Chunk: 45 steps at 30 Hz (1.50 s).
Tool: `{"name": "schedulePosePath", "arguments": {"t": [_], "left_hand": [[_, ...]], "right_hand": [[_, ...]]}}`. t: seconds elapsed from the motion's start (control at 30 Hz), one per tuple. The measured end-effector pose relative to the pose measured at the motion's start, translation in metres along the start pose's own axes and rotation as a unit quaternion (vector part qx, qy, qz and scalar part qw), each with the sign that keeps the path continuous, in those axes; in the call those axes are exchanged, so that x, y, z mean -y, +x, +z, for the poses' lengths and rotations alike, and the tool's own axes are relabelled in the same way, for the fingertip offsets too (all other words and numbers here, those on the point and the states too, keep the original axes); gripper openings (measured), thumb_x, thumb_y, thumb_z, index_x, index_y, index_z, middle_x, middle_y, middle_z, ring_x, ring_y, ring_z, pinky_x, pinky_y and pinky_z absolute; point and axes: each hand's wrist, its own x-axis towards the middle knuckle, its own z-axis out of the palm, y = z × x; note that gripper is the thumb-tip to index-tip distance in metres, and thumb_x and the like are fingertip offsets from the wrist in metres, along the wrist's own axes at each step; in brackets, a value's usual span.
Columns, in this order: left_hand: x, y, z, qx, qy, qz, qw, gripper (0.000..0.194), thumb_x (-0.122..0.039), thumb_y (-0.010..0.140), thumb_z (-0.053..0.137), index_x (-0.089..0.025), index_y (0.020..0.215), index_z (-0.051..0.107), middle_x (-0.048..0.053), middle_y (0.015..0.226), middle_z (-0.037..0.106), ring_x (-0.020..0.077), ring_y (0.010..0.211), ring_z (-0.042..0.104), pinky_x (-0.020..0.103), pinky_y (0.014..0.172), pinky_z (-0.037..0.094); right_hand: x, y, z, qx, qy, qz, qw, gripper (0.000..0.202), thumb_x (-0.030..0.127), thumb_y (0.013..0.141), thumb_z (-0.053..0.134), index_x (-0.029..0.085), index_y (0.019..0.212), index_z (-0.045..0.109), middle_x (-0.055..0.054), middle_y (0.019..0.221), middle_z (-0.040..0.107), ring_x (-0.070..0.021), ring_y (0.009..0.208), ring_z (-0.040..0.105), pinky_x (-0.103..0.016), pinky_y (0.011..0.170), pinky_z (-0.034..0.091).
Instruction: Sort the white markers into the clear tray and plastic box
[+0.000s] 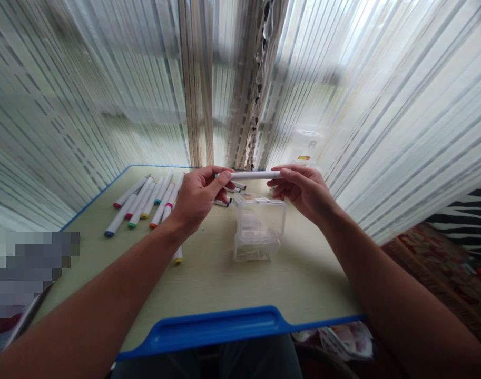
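A white marker (254,176) is held level above the desk, stretched between my two hands. My left hand (203,192) pinches its left end, where a bit of teal shows at the fingers. The right end sits between the thumb and fingers of my right hand (301,188). Below the marker stands a clear plastic case (258,229) with its lid raised. Several white markers with coloured ends, such as a blue-ended marker (119,218), lie to the left of my left hand. A few more lie behind that hand, partly hidden by it.
The pale desk (208,284) has a blue rim with a moulded tray (220,327) at the front. String curtains (145,79) hang behind it and on both sides. A yellow-ended marker (178,256) lies near my left forearm. A patterned rug (425,258) shows at right.
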Motion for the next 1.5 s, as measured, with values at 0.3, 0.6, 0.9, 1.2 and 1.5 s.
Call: {"name": "schedulePosePath", "arguments": {"t": [0.3,0.6,0.9,1.2,1.5], "left_hand": [[-0.0005,-0.0027,0.0007,0.03,0.078,0.017,0.996,0.037,-0.042,0.071,0.088,-0.011,0.083,0.073,0.002,0.068,0.066,0.0094,0.054,0.058,0.021,0.05,0.048],[0.001,-0.0017,0.0,0.02,0.072,0.023,0.997,0.034,-0.041,0.075,0.086,-0.013,0.086,0.073,0.003,0.07,0.069,0.0094,0.053,0.058,0.022,0.051,0.048],[0.0006,0.0004,0.0017,0.002,-0.023,-0.028,0.999,0.019,-0.027,0.092,0.064,-0.013,0.102,0.072,0.006,0.082,0.073,0.0099,0.053,0.061,0.025,0.056,0.053],[0.0007,0.0013,0.0005,-0.001,-0.055,-0.037,0.998,0.019,-0.022,0.095,0.053,-0.012,0.102,0.068,0.007,0.079,0.073,0.011,0.051,0.061,0.025,0.053,0.052],[0.004,0.0021,-0.0001,0.0,0.007,-0.003,1.0,0.016,-0.027,0.091,0.066,-0.012,0.097,0.068,0.001,0.069,0.067,0.009,0.049,0.058,0.021,0.049,0.05]], "right_hand": [[-0.0052,-0.0008,0.0011,-0.01,-0.033,-0.01,0.999,0.026,0.033,0.067,0.093,0.018,0.077,0.074,0.0,0.062,0.071,-0.0112,0.051,0.064,-0.023,0.048,0.05],[-0.0061,0.0003,0.0001,-0.009,-0.022,-0.004,1.0,0.026,0.036,0.07,0.091,0.018,0.08,0.075,-0.002,0.066,0.074,-0.0107,0.051,0.064,-0.022,0.045,0.049],[-0.0031,0.0021,-0.0014,-0.014,0.007,0.016,1.0,0.029,0.04,0.078,0.083,0.016,0.095,0.079,-0.007,0.077,0.079,-0.0118,0.05,0.067,-0.022,0.044,0.051],[-0.0027,0.0024,-0.0033,-0.013,0.038,0.028,0.999,0.025,0.034,0.088,0.069,0.014,0.102,0.077,-0.009,0.083,0.081,-0.014,0.053,0.07,-0.024,0.048,0.056],[-0.0045,0.002,-0.0017,-0.012,0.013,0.015,1.0,0.029,0.04,0.078,0.084,0.016,0.094,0.079,-0.007,0.078,0.08,-0.0118,0.049,0.069,-0.02,0.045,0.053]]}}
